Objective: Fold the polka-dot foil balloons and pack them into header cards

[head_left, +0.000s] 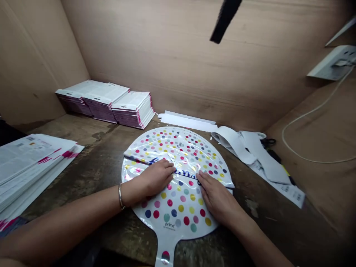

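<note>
The person's 2 bare hands, left point(160, 177) and right point(219, 198), press flat on a polka-dot foil balloon point(185, 207) lying on the wooden table point(104, 167), gripping nothing, fingers together, apparently to keep its folded upper part down.

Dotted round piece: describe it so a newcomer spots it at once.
On the dark table, between the left paper pile and the curled white strip, lies a glossy round piece, its tail toward the person. Both hands rest on it. Unlike the papers around it, it is covered in multicoloured dots.
</note>
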Demonstrator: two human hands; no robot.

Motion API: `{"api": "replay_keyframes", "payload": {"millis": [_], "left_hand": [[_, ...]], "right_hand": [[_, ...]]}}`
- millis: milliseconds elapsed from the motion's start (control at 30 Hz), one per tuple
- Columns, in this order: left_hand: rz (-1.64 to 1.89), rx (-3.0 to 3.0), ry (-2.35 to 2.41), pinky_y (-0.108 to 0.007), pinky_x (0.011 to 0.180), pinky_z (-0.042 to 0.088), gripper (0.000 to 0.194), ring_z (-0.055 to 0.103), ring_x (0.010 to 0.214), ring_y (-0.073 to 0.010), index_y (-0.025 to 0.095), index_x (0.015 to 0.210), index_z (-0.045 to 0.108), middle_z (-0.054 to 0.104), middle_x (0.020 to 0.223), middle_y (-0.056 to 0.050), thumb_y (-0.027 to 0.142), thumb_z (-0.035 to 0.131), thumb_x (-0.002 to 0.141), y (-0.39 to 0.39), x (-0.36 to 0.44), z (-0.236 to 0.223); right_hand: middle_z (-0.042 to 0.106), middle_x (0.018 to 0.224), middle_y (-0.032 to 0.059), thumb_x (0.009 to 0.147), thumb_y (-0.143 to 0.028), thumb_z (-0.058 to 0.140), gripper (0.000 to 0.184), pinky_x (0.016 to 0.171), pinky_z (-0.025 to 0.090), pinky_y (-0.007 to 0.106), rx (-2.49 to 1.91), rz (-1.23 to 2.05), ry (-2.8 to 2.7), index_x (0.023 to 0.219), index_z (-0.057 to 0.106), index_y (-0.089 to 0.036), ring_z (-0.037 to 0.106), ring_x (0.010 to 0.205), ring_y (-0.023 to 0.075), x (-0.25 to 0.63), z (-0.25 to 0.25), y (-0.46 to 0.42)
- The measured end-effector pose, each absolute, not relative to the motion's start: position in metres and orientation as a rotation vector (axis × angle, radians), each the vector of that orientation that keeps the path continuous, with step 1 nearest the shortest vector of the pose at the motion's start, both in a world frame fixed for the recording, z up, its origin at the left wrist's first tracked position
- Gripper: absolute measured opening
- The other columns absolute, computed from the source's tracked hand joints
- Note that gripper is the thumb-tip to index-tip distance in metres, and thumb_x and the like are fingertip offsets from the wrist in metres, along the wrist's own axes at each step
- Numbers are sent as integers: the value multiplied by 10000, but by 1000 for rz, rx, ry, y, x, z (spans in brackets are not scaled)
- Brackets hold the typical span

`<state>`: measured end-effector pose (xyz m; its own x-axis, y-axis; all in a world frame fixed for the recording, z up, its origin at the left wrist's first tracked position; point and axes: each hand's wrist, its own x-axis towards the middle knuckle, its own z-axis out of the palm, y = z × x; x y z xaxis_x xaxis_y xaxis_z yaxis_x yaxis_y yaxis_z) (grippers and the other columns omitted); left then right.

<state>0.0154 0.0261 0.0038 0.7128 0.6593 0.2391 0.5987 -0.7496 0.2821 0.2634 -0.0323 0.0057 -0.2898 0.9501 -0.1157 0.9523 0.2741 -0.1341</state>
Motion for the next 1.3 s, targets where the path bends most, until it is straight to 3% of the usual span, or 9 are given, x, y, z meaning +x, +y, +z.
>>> {"api": "replay_keyframes", "payload": {"millis": [167,300,433,567,700,833,933,1100,1300], "left_hand": [[403,2727,1026,-389,951,417,279,510,1112,-250,160,1125,575,589,1156,-113,269,435,910,30,19,-4],[377,2687,1095,-365,874,441,269,549,1014,-239,172,1114,554,602,1078,-105,298,448,901,31,15,4],[315,2717,1171,-378,836,438,287,576,931,-248,202,1107,557,621,1005,-86,342,530,858,34,19,10],[316,2839,890,-408,973,346,196,573,989,-230,216,1033,597,638,1002,-74,185,508,862,30,28,7],[404,2642,824,-362,943,395,220,581,1005,-217,215,1030,611,650,1042,-64,180,534,827,22,19,-2],[573,2259,940,-371,1006,367,248,621,948,-193,226,1030,640,679,1022,-20,235,566,794,14,-9,-4],[581,2058,981,-410,1063,307,252,646,908,-204,216,999,671,698,985,-19,278,584,770,3,-31,-2],[559,1968,1002,-444,1103,245,271,612,1039,-248,233,1004,678,685,1072,-28,296,615,748,-14,-57,-3],[518,2092,874,-449,1104,237,242,580,1107,-250,236,1019,653,688,1050,-30,294,613,787,-16,-69,-9]], "right_hand": [[523,1332,88,748,-56,435,557,1071,325,403,1908,-181,2519,1293,508,-143,428,1260,235,296,9,-19],[618,1202,82,790,-72,423,425,1021,355,407,1955,32,2478,1154,617,-171,467,1208,269,306,14,-14],[684,895,124,844,-131,394,315,752,476,359,2043,154,2405,1042,639,-145,618,857,260,281,20,-41],[674,721,85,778,-60,445,294,590,477,321,1890,53,2503,943,655,-184,618,645,224,233,29,-85],[672,1098,104,774,-271,590,443,867,502,396,1504,-303,2871,1204,563,-171,621,994,274,220,52,-107],[297,1481,55,779,-269,598,744,1057,378,374,1399,-425,2914,1440,262,-217,304,1347,234,253,61,-95],[290,1484,44,821,-207,515,642,1080,336,434,1614,-420,2850,1426,302,-240,257,1365,236,275,42,-76],[548,1306,72,852,-196,472,387,1063,364,428,1635,-476,2876,1221,588,-202,431,1269,230,283,13,-61],[409,1426,73,816,-291,586,625,1060,353,458,1543,-584,2982,1397,365,-227,333,1326,254,273,13,-54]]}}
